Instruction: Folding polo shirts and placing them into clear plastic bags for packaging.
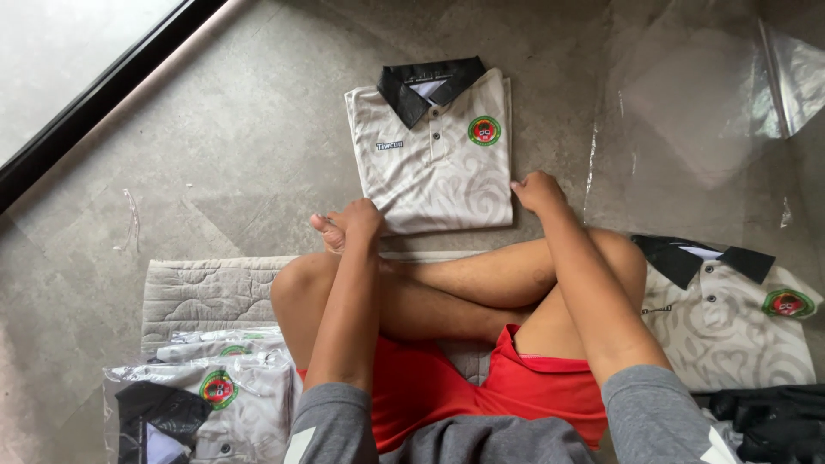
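Observation:
A folded beige polo shirt [443, 159] with a black collar and a round badge lies flat on the grey floor in front of my crossed legs. My left hand [361, 219] grips its near left corner. My right hand [537, 191] presses on its near right corner, fingers curled onto the cloth.
Several bagged shirts [206, 391] are stacked at my left on a quilted mat [202, 292]. Another folded shirt [739, 322] lies at my right, beside dark cloth [773, 421]. Clear plastic bags [696, 103] lie on the floor at the far right. A dark window frame [94, 99] runs along the far left.

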